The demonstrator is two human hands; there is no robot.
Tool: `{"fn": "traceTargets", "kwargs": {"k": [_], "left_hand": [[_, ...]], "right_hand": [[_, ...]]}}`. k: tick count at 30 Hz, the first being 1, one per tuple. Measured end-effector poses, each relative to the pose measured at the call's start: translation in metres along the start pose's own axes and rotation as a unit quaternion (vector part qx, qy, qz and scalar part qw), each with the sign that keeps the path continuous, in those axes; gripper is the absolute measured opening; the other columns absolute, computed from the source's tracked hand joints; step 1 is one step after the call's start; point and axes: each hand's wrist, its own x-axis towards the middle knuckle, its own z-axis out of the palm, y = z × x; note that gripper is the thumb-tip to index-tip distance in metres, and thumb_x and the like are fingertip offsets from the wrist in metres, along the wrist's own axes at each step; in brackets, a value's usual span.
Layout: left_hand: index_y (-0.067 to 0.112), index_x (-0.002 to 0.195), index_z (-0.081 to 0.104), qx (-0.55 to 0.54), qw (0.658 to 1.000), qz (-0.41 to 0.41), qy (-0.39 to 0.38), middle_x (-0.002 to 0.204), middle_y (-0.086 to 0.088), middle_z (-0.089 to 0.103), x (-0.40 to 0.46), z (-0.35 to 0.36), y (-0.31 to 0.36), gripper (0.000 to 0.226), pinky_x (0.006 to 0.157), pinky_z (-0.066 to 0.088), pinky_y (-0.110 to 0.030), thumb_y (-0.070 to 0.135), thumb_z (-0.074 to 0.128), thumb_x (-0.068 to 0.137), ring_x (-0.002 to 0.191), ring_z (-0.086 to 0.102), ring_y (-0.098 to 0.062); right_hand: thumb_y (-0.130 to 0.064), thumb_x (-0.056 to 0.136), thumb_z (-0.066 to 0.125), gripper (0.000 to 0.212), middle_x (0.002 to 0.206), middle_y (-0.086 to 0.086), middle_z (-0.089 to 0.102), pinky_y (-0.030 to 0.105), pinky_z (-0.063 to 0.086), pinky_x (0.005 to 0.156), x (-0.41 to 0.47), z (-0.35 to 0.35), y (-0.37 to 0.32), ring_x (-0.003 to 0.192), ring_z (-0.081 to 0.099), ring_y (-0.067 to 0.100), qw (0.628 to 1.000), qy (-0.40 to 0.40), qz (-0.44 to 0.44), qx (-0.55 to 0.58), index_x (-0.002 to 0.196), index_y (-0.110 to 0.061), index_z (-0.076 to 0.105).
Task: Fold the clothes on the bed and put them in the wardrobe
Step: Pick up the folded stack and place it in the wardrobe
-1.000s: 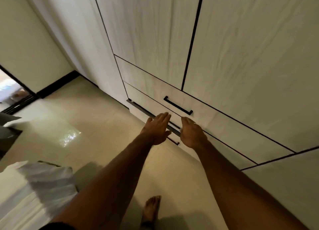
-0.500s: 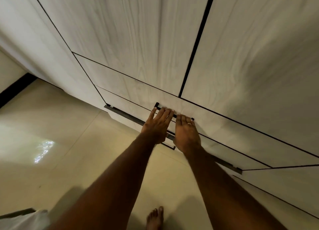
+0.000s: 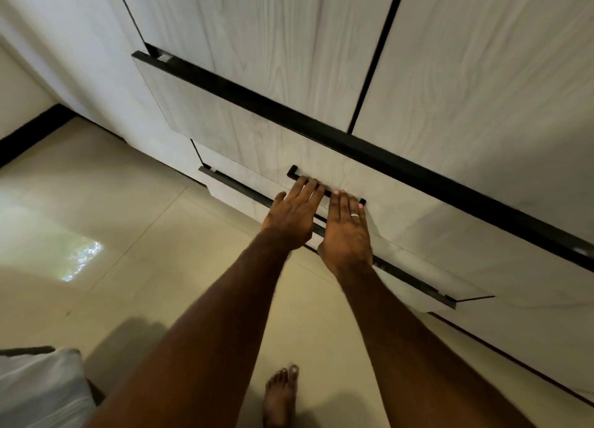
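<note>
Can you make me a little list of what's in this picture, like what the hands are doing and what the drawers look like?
left hand: fingers straight, tips on the black handle
right hand: fingers straight, tips on the same handle, a ring on one finger
upper drawer: pulled out a little, dark gap along its top
lower drawer: also sticking out a bit, below the upper one
wardrobe doors: closed
floor: shiny tiles, one bare foot on it
clothes: none in the hands
</note>
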Motion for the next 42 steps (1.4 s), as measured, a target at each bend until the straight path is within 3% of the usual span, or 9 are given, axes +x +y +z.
{"fn": "traceTargets", "kwargs": {"k": [10, 15, 18, 23, 28, 34, 42], "left_hand": [[0.019, 0.161, 0.004, -0.016, 0.998, -0.026, 0.061, 0.169, 0.001, -0.006, -0.151, 0.044, -0.011, 0.091, 0.11, 0.041, -0.04, 0.001, 0.053, 0.087, 0.148, -0.024, -0.011], [0.02, 0.161, 0.002, 0.019, 0.998, -0.029, 0.058, 0.169, 0.0, -0.006, -0.238, 0.05, -0.017, 0.089, 0.108, 0.044, -0.04, 0.002, 0.053, 0.089, 0.152, -0.018, -0.015], [0.018, 0.161, 0.004, 0.027, 0.998, -0.016, 0.062, 0.17, -0.001, -0.004, -0.284, 0.055, -0.021, 0.09, 0.113, 0.042, -0.043, 0.001, 0.053, 0.088, 0.155, -0.011, -0.019], [0.017, 0.161, 0.0, 0.026, 0.999, -0.013, 0.045, 0.169, -0.002, -0.007, -0.361, 0.062, -0.027, 0.091, 0.124, 0.023, -0.039, 0.001, 0.054, 0.09, 0.155, -0.012, -0.02], [0.019, 0.161, -0.003, 0.036, 0.999, -0.013, 0.005, 0.169, -0.002, -0.01, -0.427, 0.056, -0.044, 0.093, 0.125, 0.021, -0.041, -0.001, 0.054, 0.09, 0.155, -0.014, -0.021], [0.017, 0.161, -0.001, 0.027, 1.0, -0.011, 0.005, 0.169, -0.005, -0.009, -0.455, 0.061, -0.044, 0.093, 0.127, 0.007, -0.041, -0.005, 0.052, 0.088, 0.155, -0.014, -0.022], [0.021, 0.161, -0.006, 0.064, 0.997, -0.039, -0.023, 0.169, 0.001, -0.013, -0.464, 0.049, -0.034, 0.09, 0.121, 0.028, -0.053, -0.002, 0.049, 0.093, 0.155, -0.012, -0.02]], "right_hand": [[-0.022, 0.095, 0.051, 0.094, 0.165, 0.02, -0.018, 0.046, -0.015, 0.121, -0.126, 0.058, -0.066, 0.153, -0.015, 0.035, 0.994, 0.093, -0.044, 0.033, 0.156, -0.004, -0.017], [-0.023, 0.098, 0.048, 0.09, 0.165, 0.018, -0.019, 0.045, -0.02, 0.117, -0.197, 0.083, -0.106, 0.153, -0.017, 0.034, 0.992, 0.107, -0.055, 0.03, 0.156, -0.005, -0.018], [-0.023, 0.098, 0.049, 0.088, 0.167, 0.016, -0.014, 0.043, -0.018, 0.116, -0.237, 0.091, -0.127, 0.155, -0.011, 0.031, 0.991, 0.116, -0.056, 0.036, 0.158, -0.006, -0.013], [-0.023, 0.096, 0.053, 0.089, 0.168, 0.014, -0.009, 0.04, -0.014, 0.119, -0.308, 0.096, -0.165, 0.156, -0.007, 0.028, 0.993, 0.09, -0.056, 0.046, 0.159, -0.007, -0.008], [-0.026, 0.094, 0.058, 0.093, 0.168, 0.015, -0.005, 0.042, -0.007, 0.124, -0.363, 0.096, -0.206, 0.156, -0.002, 0.029, 0.996, 0.06, -0.064, 0.03, 0.159, -0.006, -0.006], [-0.027, 0.094, 0.057, 0.094, 0.168, 0.015, -0.005, 0.042, -0.008, 0.123, -0.386, 0.107, -0.221, 0.156, -0.004, 0.03, 0.996, 0.062, -0.05, 0.027, 0.159, -0.005, -0.007], [-0.027, 0.095, 0.057, 0.093, 0.168, 0.018, -0.005, 0.045, -0.004, 0.124, -0.394, 0.098, -0.223, 0.155, -0.003, 0.033, 0.998, 0.046, -0.052, 0.0, 0.159, -0.003, -0.008]]}}
